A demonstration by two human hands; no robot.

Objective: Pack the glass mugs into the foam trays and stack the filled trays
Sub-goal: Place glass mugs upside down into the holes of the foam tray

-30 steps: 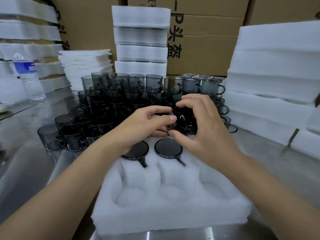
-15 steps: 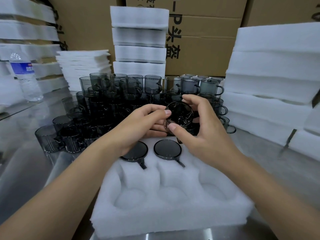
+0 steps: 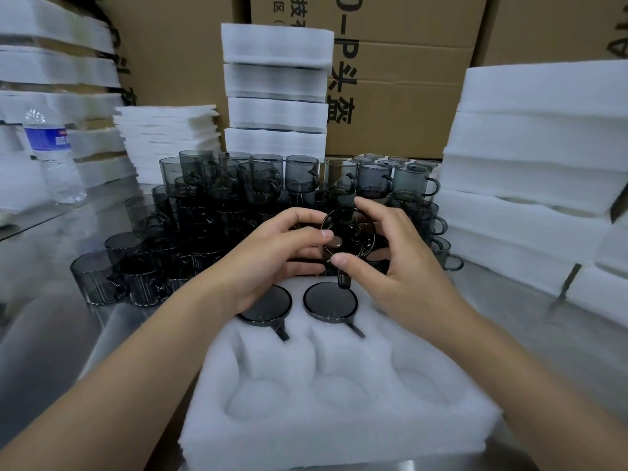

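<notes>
Fingers (image 3: 314, 234) of left hand (image 3: 272, 263) and right hand (image 3: 402, 266) hold mug (image 3: 351, 229) over tray (image 3: 339, 423)

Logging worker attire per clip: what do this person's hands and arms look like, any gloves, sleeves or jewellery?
The left hand and right hand are ungloved, with no ring in view and short, unpainted nails. The left forearm and right forearm are uncovered to the frame's edge: no sleeve, watch or bracelet shows.
</notes>
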